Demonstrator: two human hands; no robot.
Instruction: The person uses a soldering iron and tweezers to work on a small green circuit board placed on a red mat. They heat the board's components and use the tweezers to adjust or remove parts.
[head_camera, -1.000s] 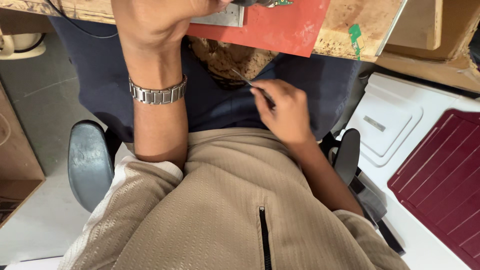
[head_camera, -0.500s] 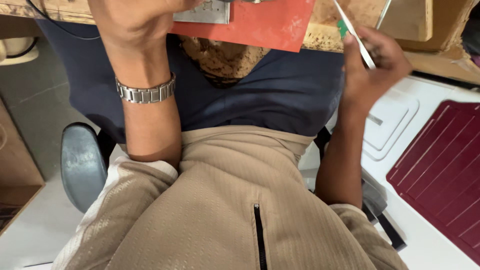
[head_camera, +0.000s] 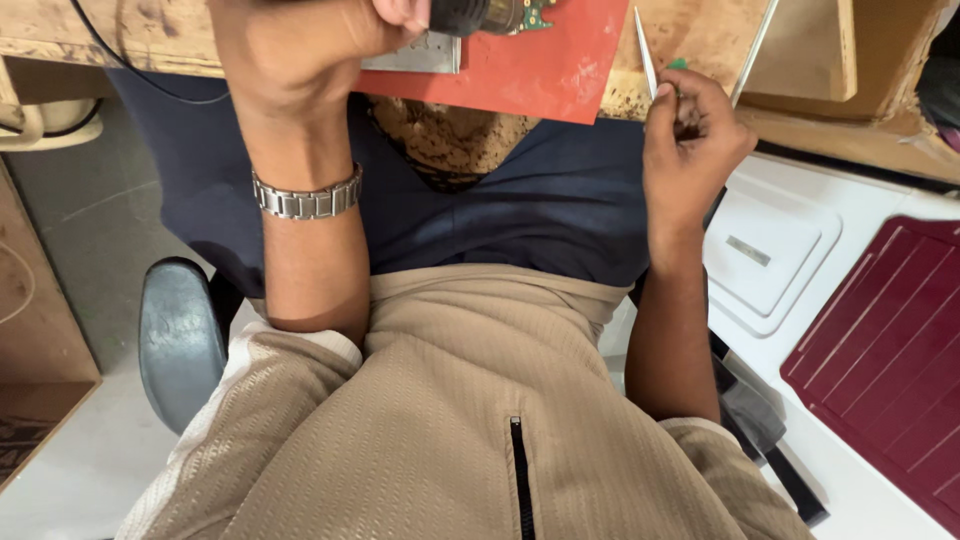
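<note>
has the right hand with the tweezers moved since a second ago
Yes. The right hand with the tweezers has risen from the lap to the wooden bench edge, beside the red mat.

1. A beige textured short-sleeved top with white sleeve trim and a dark front zip.
2. Dark navy trousers.
3. A silver metal link watch on the left wrist.

An electronics repair workshop: scarred wooden workbench, red work mat, circuit board.
</note>
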